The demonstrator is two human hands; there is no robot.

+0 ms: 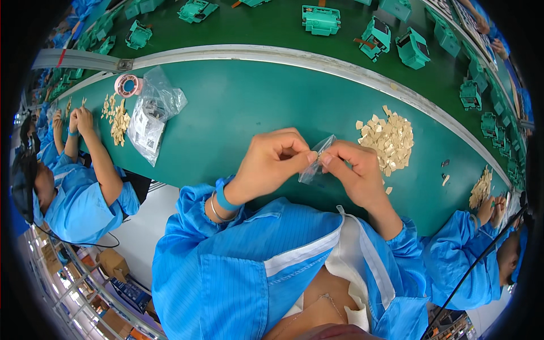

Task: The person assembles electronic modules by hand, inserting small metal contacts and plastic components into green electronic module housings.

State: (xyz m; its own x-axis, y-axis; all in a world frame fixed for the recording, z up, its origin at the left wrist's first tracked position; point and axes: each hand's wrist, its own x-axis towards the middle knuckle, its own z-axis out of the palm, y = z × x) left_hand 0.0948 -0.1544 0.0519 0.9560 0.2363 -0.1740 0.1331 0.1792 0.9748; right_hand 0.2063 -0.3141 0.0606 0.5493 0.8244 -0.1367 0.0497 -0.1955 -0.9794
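Between my two hands is a small clear plastic bag, held over the near part of the green table. My left hand pinches one side of the bag with thumb and forefinger. On the bag's other side, the thumb and fingers of my right hand are closed, close against the left fingertips. Something small and tan seems to be at the pinch, too small to name. Just beyond my right hand lies a heap of small flat tan pieces, with a few loose ones at its edge.
Left on the table lie a large clear bag with labelled contents, a pink-and-blue tape roll and more tan pieces. Past a metal rail, green plastic housings stand on a conveyor. Co-workers in blue sit on both sides.
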